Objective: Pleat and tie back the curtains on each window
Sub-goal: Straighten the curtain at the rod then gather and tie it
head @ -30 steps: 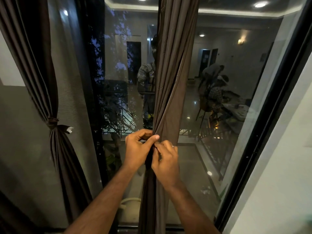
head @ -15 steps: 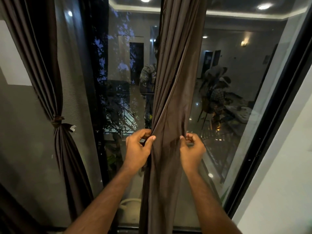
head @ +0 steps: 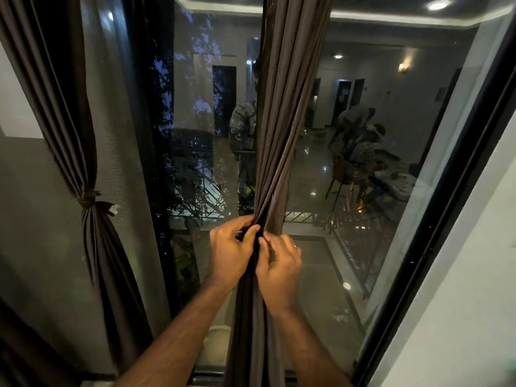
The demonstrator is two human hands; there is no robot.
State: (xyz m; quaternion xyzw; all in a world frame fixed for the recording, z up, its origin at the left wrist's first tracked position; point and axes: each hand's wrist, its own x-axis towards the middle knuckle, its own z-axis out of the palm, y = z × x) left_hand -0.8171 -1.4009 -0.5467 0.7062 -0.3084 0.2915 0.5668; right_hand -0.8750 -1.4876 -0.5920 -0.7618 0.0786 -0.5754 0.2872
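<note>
Middle curtain (head: 282, 135) hangs gathered against the window glass (head: 363, 247), left hand (head: 230, 254) and right hand (head: 280, 265) both pinching its folds at waist height. Looks like mid-pleating; next it needs a tie like the left curtain (head: 69, 121) has

We see two bare forearms rising from the bottom edge, with no sleeves, cuffs, watch or bracelet on the stretch that shows, and fine hair along both. Our left hand (head: 230, 255) wears no glove and its nails look short and plain. Our right hand (head: 279, 270) is also ungloved and carries a thin, pale metal ring (head: 295, 246) on one finger, which catches a small glint of light.
</note>
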